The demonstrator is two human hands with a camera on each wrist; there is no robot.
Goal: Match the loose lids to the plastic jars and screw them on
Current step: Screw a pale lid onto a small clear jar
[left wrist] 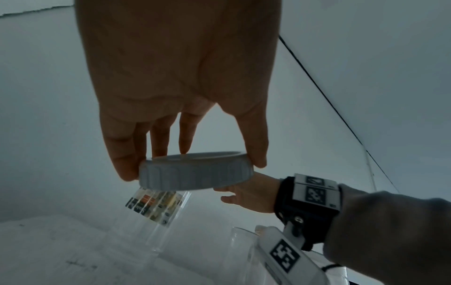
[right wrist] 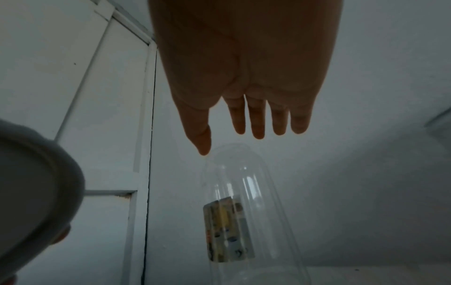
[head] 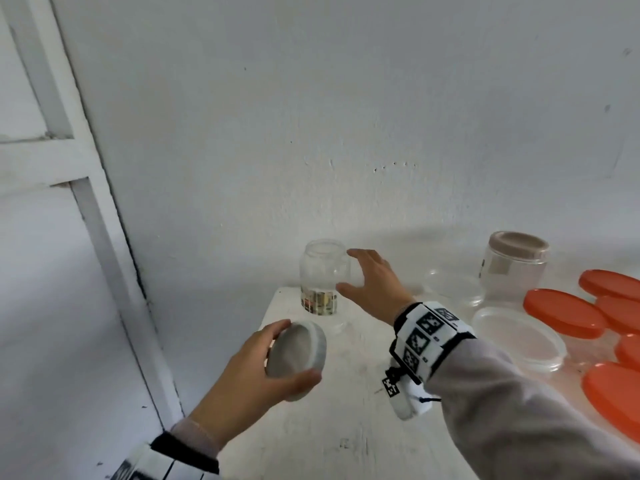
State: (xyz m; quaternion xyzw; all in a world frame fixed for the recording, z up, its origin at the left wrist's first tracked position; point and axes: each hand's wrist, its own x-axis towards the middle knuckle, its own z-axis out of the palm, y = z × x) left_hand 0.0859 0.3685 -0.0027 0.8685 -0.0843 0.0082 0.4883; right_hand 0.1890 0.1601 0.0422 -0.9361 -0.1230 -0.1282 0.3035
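A clear plastic jar [head: 323,277] with a colourful label stands open-mouthed near the table's far left corner; it also shows in the wrist views as the jar [left wrist: 156,210] and the jar [right wrist: 241,212]. My left hand [head: 273,362] grips a white screw lid [head: 298,351] by its rim, tilted, above the table's left edge; from the left wrist the lid [left wrist: 195,171] shows between thumb and fingers. My right hand [head: 363,282] is spread open just right of the jar, fingers straight, holding nothing. From the right wrist the hand [right wrist: 244,123] hangs apart from the jar.
A white table [head: 346,410] stands against a white wall, with a white door frame [head: 104,237] at left. On the right are a jar with a beige lid [head: 516,265], an empty clear tub [head: 453,289], a clear lid [head: 519,337] and several orange lids [head: 564,313].
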